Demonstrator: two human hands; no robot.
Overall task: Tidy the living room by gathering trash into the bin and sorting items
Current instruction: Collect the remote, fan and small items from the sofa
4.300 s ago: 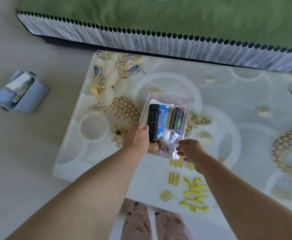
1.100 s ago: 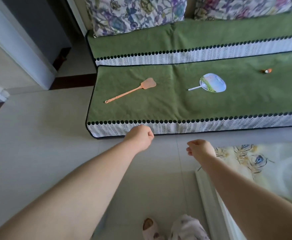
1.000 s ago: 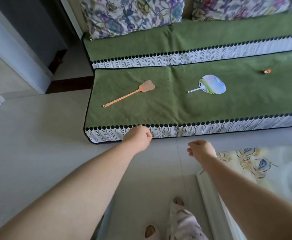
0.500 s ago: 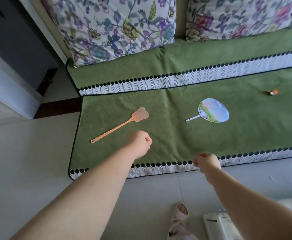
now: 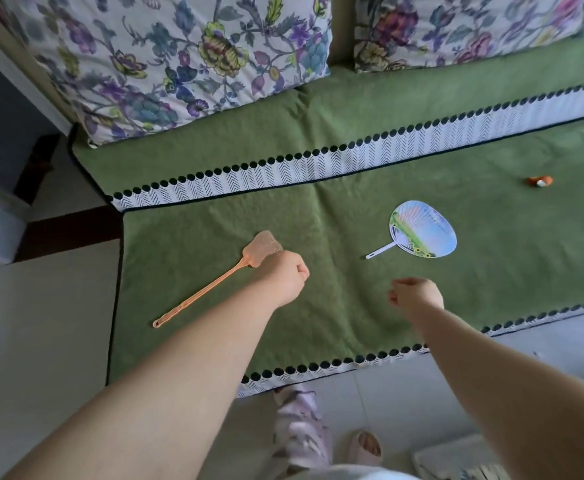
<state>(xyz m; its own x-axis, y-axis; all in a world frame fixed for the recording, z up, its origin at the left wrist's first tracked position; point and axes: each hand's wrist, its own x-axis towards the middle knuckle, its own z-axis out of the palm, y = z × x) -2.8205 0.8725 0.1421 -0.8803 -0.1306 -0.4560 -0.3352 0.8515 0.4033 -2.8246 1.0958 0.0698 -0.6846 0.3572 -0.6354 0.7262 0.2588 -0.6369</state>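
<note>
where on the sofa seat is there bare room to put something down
Widest bare patch: the green seat cover right of the hand fan, nearer you than the small orange item. Also free: the strip between the fan and the fly swatter. The swatter takes up the left end diagonally.

Left hand [image 5: 285,277], right hand [image 5: 416,293]: empty fists.

A home living room; green-covered sofa [image 5: 352,323], floral cushions [image 5: 186,57], a fly swatter [image 5: 259,249] and round fan [image 5: 423,233].
</note>
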